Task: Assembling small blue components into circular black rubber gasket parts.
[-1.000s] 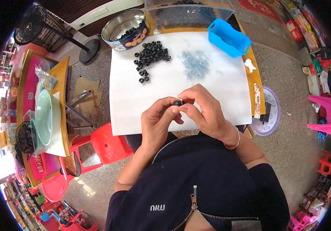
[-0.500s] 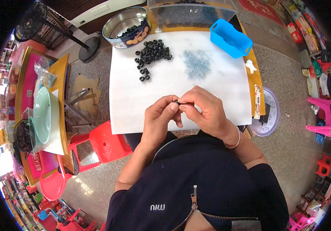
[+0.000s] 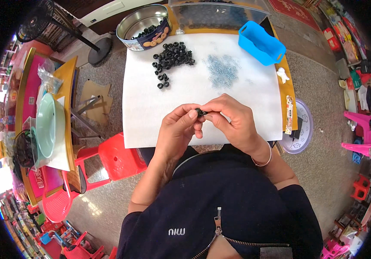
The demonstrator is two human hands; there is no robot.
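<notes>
Small black piece (image 3: 201,112), centre of the frame, pinched between thumb and forefinger of both hands; more of its surface exposed now than half a second ago, when mostly covered by fingertips. Left hand (image 3: 179,127): thumb and forefinger closed on the left side of the piece, other fingers curled. Right hand (image 3: 234,121): thumb and forefinger nipping the right side. Part of the piece still obscured by the fingertips.

Unchanged in layout, slightly higher in the frame: pile of black pieces (image 3: 172,57), upper centre-left; scatter of tiny pale-blue bits (image 3: 223,71), right of the pile. Both on a white sheet (image 3: 151,116) over a yellow tabletop (image 3: 287,88).

Around these: round tin (image 3: 152,39) with black pieces inside, upper left; clear box (image 3: 255,19), top centre; blue basket (image 3: 255,51), upper right; small white object (image 3: 283,75), just below the basket. Beyond the tabletop: red stool (image 3: 117,156), lower left; green basin (image 3: 49,125), far left; black fan (image 3: 34,21), upper left.
</notes>
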